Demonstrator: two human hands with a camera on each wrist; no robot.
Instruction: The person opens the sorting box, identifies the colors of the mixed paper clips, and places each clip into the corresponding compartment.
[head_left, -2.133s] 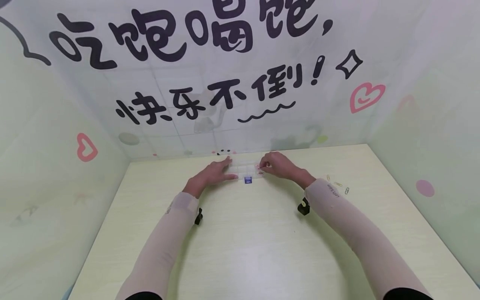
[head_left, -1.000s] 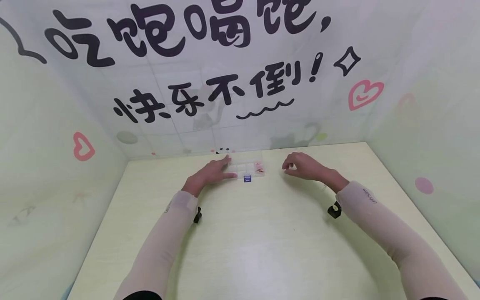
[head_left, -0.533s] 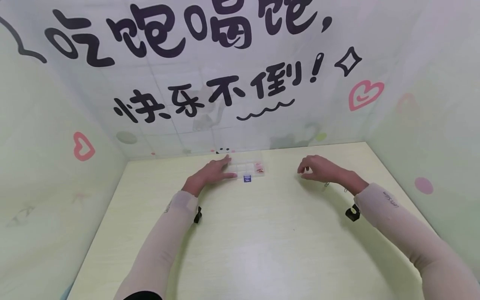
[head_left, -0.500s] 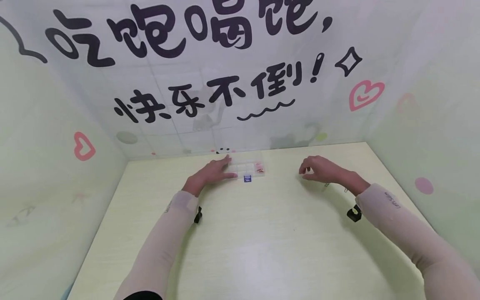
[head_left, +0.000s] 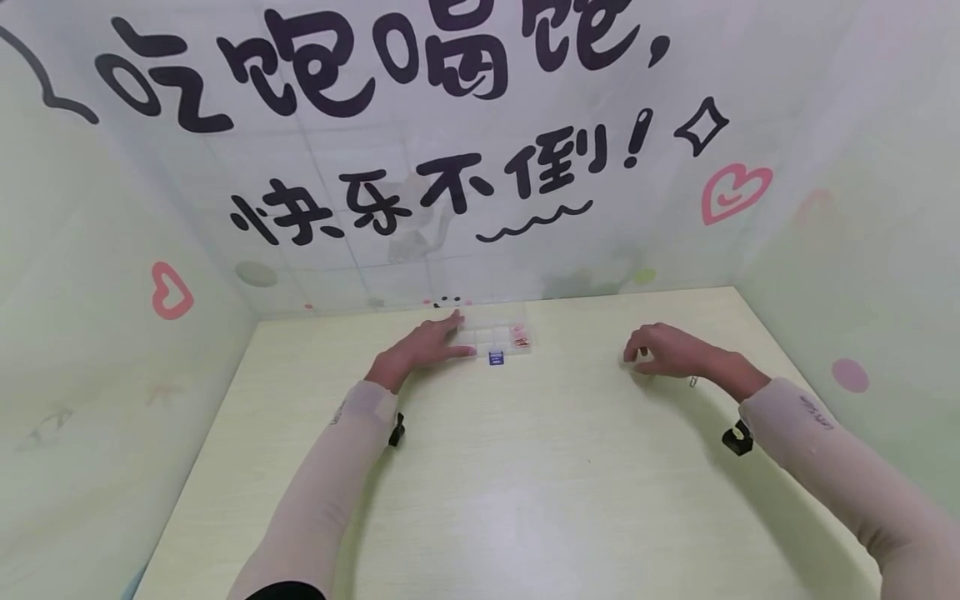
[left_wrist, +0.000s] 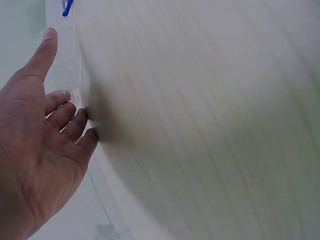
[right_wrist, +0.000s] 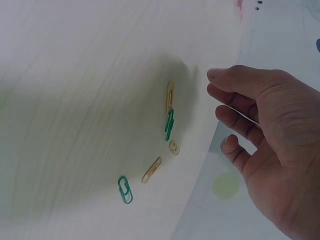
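Observation:
A clear compartment box [head_left: 491, 338] stands by the table's back edge, a blue piece [head_left: 497, 358] at its front. Small red items [head_left: 521, 337] fill its right end compartment. My left hand [head_left: 429, 342] rests at the box's left end, thumb and fingers spread; the left wrist view shows the thumb stretched along the clear box [left_wrist: 67, 50]. Farther right, my right hand [head_left: 667, 350] hovers with loosely bent fingers and nothing visible between them. Below it in the right wrist view lie gold paper clips [right_wrist: 151, 170] and green paper clips [right_wrist: 125, 190], apart from the fingers.
The pale wooden table [head_left: 495, 483] meets a printed back wall [head_left: 360, 275] just behind the box. Side walls close in left and right. One paper clip [head_left: 693, 382] shows beneath the right wrist in the head view.
My right hand has left the box's right end, uncovering the red items there, and moved right and slightly nearer, over the paper clips. The left hand has stayed at the box.

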